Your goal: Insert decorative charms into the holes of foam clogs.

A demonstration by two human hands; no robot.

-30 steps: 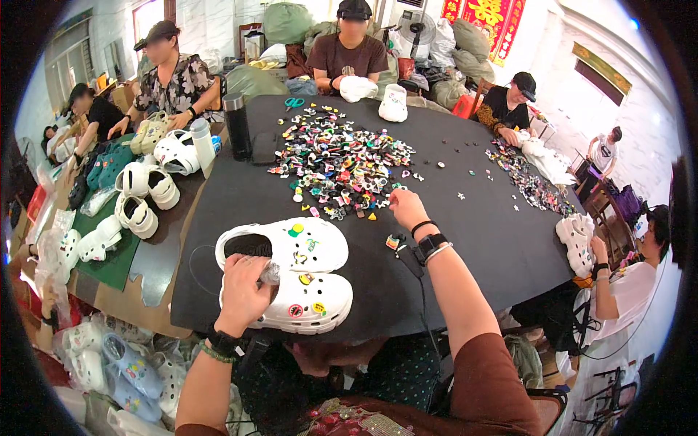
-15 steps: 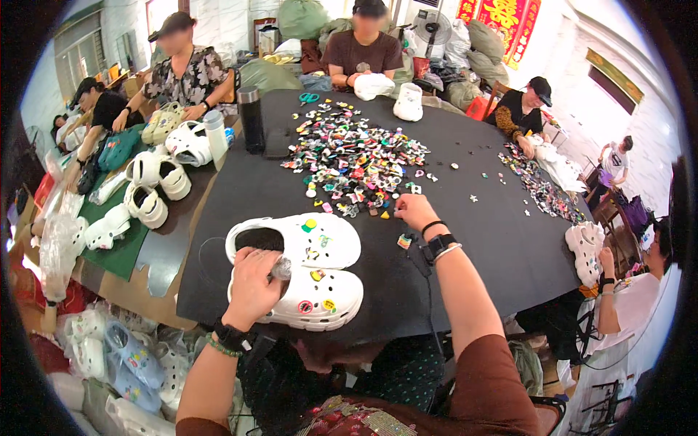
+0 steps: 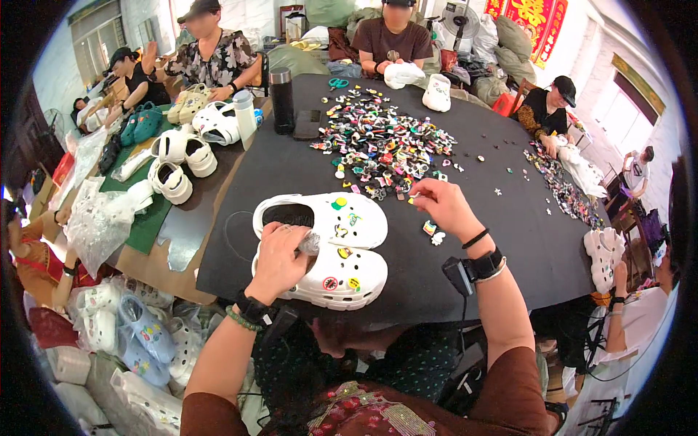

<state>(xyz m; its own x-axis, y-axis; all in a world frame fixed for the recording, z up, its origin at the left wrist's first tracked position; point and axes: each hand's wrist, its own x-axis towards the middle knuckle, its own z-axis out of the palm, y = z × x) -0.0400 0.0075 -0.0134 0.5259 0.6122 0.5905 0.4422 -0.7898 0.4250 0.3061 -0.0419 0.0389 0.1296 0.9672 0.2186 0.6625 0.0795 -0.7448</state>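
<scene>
Two white clogs lie side by side on the dark table in front of me, toes to the right. The farther clog (image 3: 367, 225) and the nearer clog (image 3: 356, 263) both carry colourful shoe charms in their holes. My left hand (image 3: 280, 258) rests at the nearer clog's opening, closed on a shiny grey rounded object (image 3: 310, 244) whose exact kind I cannot make out. To the right of the toes, my right hand (image 3: 445, 207) pinches a small yellow charm (image 3: 412, 200) above the table. A rainbow-coloured charm (image 3: 430, 227) and a white charm (image 3: 438, 238) lie below that hand.
Beyond the clogs spreads a big heap of charms (image 3: 385, 142). A black bottle (image 3: 281, 102) and a dark flat case (image 3: 307, 125) stand left of it. More white clogs (image 3: 172, 182) sit at the left. Several people work around the table; another charm pile (image 3: 563, 182) lies far right.
The view has shifted, so the table appears farther right. My right hand has lifted from the heap's near edge with a small yellow charm. My left hand stays at the nearer clog.
</scene>
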